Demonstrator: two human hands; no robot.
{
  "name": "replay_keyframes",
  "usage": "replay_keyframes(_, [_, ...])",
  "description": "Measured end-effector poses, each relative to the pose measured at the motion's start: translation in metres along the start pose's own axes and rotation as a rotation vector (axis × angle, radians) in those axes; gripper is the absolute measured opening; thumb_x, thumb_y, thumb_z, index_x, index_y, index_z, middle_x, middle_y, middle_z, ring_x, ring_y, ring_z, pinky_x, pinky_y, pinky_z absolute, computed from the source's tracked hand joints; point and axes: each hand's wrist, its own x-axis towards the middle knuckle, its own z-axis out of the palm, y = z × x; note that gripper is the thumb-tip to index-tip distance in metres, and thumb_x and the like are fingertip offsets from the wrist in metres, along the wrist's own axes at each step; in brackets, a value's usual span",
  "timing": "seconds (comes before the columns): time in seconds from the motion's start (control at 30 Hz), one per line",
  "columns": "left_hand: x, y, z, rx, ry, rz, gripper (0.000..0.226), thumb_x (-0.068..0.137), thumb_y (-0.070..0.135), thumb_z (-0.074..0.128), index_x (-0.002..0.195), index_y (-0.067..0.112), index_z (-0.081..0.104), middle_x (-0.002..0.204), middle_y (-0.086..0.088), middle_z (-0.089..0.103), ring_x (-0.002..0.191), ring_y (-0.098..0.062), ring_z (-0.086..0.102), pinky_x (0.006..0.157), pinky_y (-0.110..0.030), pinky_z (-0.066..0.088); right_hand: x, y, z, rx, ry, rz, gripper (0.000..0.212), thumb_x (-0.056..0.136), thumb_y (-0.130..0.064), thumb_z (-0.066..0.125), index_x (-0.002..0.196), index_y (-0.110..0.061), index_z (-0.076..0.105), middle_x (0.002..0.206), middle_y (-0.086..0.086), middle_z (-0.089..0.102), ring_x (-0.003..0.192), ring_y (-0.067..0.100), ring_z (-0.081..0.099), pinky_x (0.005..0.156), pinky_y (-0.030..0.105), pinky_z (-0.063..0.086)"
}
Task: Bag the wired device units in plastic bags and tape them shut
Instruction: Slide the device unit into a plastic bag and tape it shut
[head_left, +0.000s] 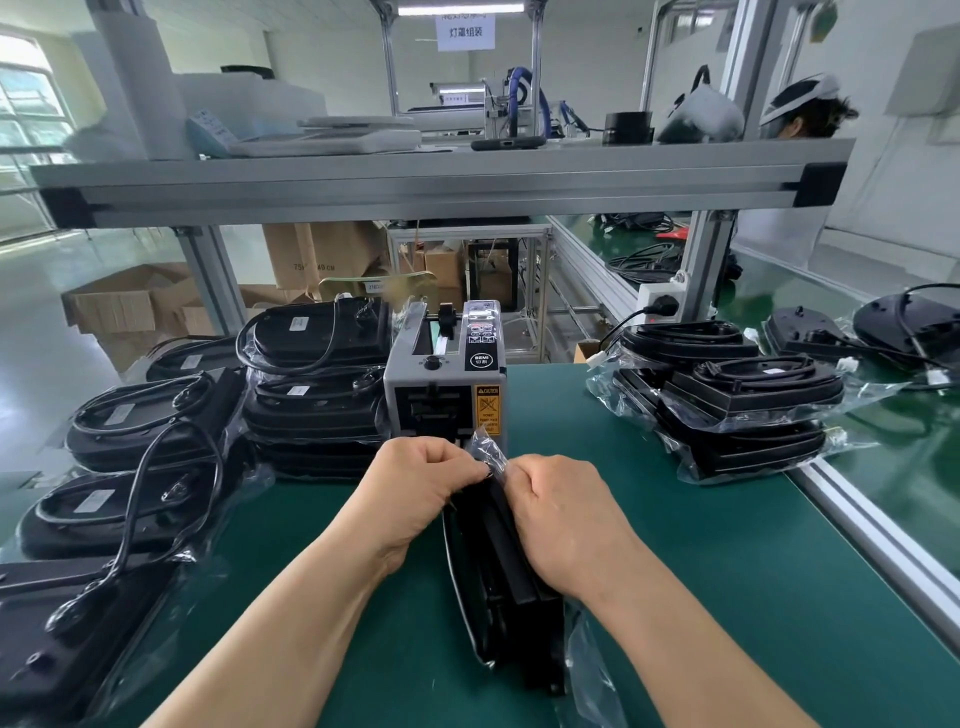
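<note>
While the black device unit (501, 566) stands on edge on the green mat (727, 571) just before the tape dispenser (445, 387), the left hand (415, 480) and right hand (563, 512) each pinch the gathered mouth of its plastic bag (485, 451) at the top. No tape strip shows at the dispenser slot, though the hands may hide one. Should either hand let go to fetch tape, the fold could spring open, or the upright unit, balanced on its narrow edge, could topple and drag the bag loose.
</note>
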Motion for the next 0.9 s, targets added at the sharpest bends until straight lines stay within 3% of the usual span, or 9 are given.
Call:
replay_keyframes(0.47, [-0.0008, -0.0036, 0.0037, 0.043, 0.072, 0.046, 0.018, 0.078, 0.01, 0.078, 0.064, 0.006, 0.069, 0.054, 0.005, 0.059, 0.045, 0.0, 0.047, 0.044, -0.012, 0.038, 0.0009, 0.0002, 0.0009, -0.006, 0.01, -0.017, 0.047, 0.103, -0.03, 0.039, 0.057, -0.021, 0.038, 0.06, -0.003, 0.047, 0.054, 0.016, 0.04, 0.047, 0.027, 0.029])
replay_keyframes(0.63, [-0.0021, -0.0045, 0.0051, 0.087, 0.1, 0.056, 0.019, 0.078, 0.012, 0.077, 0.064, 0.007, 0.067, 0.061, 0.0, 0.059, 0.059, -0.01, 0.05, 0.055, -0.022, 0.042, 0.0009, -0.0002, 0.0012, 0.003, 0.006, -0.01, 0.046, 0.104, -0.031, 0.039, 0.058, -0.022, 0.039, 0.061, -0.002, 0.048, 0.056, 0.017, 0.041, 0.049, 0.028, 0.03])
replay_keyframes(0.73, [-0.0022, -0.005, 0.0055, 0.131, 0.109, 0.058, 0.021, 0.077, 0.013, 0.078, 0.061, 0.013, 0.066, 0.059, 0.002, 0.056, 0.058, -0.011, 0.047, 0.055, -0.024, 0.039, 0.0002, -0.0009, 0.001, -0.009, 0.006, -0.011, 0.046, 0.104, -0.031, 0.039, 0.058, -0.022, 0.038, 0.061, -0.003, 0.047, 0.055, 0.016, 0.04, 0.048, 0.028, 0.03])
replay_keyframes(0.83, [-0.0016, -0.004, 0.0057, 0.12, 0.154, 0.031, 0.017, 0.075, 0.018, 0.081, 0.081, 0.02, 0.065, 0.067, 0.007, 0.058, 0.056, -0.006, 0.05, 0.051, -0.016, 0.04, 0.0, -0.001, 0.0009, -0.015, 0.006, -0.014, 0.045, 0.104, -0.031, 0.039, 0.06, -0.022, 0.041, 0.062, -0.003, 0.049, 0.056, 0.017, 0.041, 0.049, 0.028, 0.032])
replay_keyframes(0.9, [-0.0013, -0.006, 0.0078, 0.042, 0.179, -0.029, 0.03, 0.076, 0.019, 0.081, 0.099, 0.022, 0.062, 0.08, 0.006, 0.06, 0.063, -0.004, 0.055, 0.055, -0.018, 0.041, -0.0001, -0.0008, 0.0013, -0.02, 0.002, -0.009, 0.043, 0.104, -0.03, 0.039, 0.062, -0.022, 0.043, 0.063, -0.003, 0.051, 0.056, 0.017, 0.043, 0.049, 0.028, 0.033])
